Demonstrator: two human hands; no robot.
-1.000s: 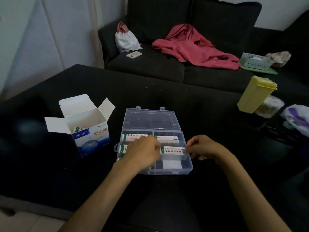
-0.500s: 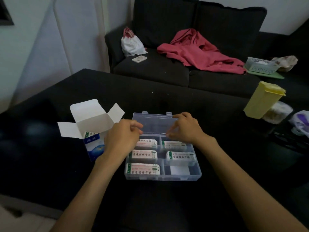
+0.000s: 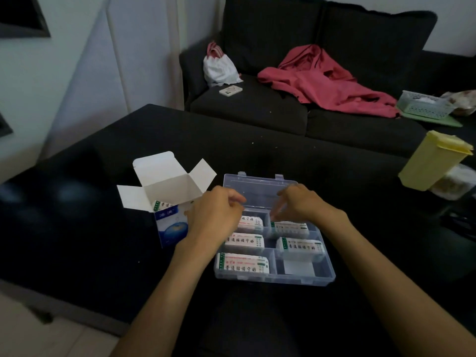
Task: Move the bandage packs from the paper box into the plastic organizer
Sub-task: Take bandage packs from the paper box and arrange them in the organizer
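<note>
The clear plastic organizer [image 3: 324,275] lies open on the black table, its lid [image 3: 257,188] folded back on the far side. Several white bandage packs [image 3: 244,264] fill its compartments; the near right compartment [image 3: 298,266] shows only something flat and white. To its left stands the open paper box [image 3: 171,226], one pack [image 3: 161,205] sticking out of its top. My left hand [image 3: 215,217] curls its fingers at the lid's left edge and my right hand [image 3: 300,204] curls at the lid's right edge. Both seem to grip the lid; the contact itself is hidden.
A yellow lidded container [image 3: 432,162] and a clear tub [image 3: 456,182] stand at the table's right edge. Beyond the table is a dark sofa [image 3: 247,109] with a red garment [image 3: 327,83], a white bag [image 3: 219,67] and a basket [image 3: 422,105].
Both hands left the packs in the near compartments and rose to the far side, at the lid's edges. The view tilted up a little.
</note>
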